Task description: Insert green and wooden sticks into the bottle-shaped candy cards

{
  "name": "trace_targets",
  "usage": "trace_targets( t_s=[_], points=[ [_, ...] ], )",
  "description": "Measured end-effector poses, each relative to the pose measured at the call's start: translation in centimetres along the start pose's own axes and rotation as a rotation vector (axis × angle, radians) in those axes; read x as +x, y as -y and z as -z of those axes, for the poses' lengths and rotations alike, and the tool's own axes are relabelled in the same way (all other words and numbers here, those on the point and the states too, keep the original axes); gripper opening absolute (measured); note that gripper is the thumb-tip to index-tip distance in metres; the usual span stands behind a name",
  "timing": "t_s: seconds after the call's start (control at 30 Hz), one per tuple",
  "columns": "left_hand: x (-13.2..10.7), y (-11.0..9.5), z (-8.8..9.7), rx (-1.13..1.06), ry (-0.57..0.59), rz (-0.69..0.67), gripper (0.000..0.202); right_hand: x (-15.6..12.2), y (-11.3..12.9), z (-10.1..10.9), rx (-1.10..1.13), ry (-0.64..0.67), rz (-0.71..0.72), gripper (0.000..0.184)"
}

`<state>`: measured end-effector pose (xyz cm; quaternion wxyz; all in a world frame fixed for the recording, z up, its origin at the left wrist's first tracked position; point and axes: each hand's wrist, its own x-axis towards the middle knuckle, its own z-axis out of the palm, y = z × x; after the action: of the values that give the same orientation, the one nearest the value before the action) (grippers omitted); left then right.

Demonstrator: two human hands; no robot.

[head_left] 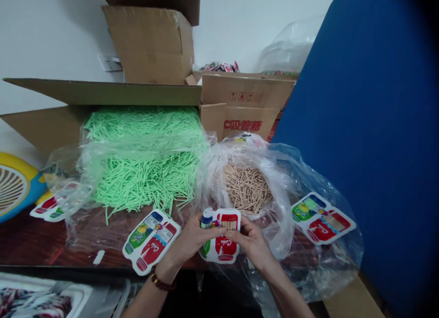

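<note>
A bottle-shaped printed card (pixel 229 251), green on one half and red "Cola" on the other, is held between both hands above the table's front edge. My left hand (pixel 190 239) grips its left side, thumb across the front, and the green half's top curls up there. My right hand (pixel 253 241) pinches the right edge, its thumb near a row of short tan sticks (pixel 229 225) in the red half. Just beyond lies an open plastic bag of tan sticks (pixel 247 188). A similar card (pixel 151 242) rests left of my left hand, and another card (pixel 322 218) lies on plastic at the right.
Thin green sticks (pixel 147 176) spill from a plastic-lined carton (pixel 137 93). Behind the tan sticks stands a second carton (pixel 247 96). A blue panel (pixel 363 126) borders the right. A yellow-and-blue fan-like object (pixel 17 185) and a white tray (pixel 80 299) are at left.
</note>
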<state>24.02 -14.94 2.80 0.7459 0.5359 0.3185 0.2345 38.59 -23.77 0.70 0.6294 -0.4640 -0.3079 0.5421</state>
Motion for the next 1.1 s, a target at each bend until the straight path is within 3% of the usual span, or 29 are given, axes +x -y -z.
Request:
trace_targets(
  t_s=[0.13, 0.33, 0.53, 0.73, 0.83, 0.97, 1.1],
  points=[
    [0.2, 0.1, -0.2, 0.066, 0.009, -0.024, 0.025, -0.2, 0.1, -0.1, 0.029, -0.034, 0.004, 0.035],
    [0.1, 0.4, -0.6, 0.114, -0.034, -0.116, 0.023, -0.1, 0.5, 0.0, 0.034, 0.019, -0.023, 0.036],
    [0.0, 0.3, -0.2, 0.155, 0.025, -0.086, 0.020, -0.1, -0.8, 0.0, -0.111, -0.076, 0.128, 0.030],
    [-0.5, -0.1, -0.3, 0.082, -0.028, -0.104, 0.018, -0.2, -0.1, -0.3, 0.015, 0.031, 0.046, 0.033],
    [-0.6, -0.2, -0.5, 0.072, -0.024, -0.095, 0.017, -0.2, 0.2, -0.4, 0.001, 0.022, 0.029, 0.031],
    [-0.7, -0.4, -0.4, 0.098, -0.040, -0.131, 0.017, -0.3, -0.2, -0.6, -0.039, -0.063, 0.126, 0.030],
    [-0.7, -0.2, -0.6, 0.237, 0.007, -0.149, 0.019, -0.8, 0.1, -0.1, -0.088, -0.010, 0.148, 0.028]
  ],
)
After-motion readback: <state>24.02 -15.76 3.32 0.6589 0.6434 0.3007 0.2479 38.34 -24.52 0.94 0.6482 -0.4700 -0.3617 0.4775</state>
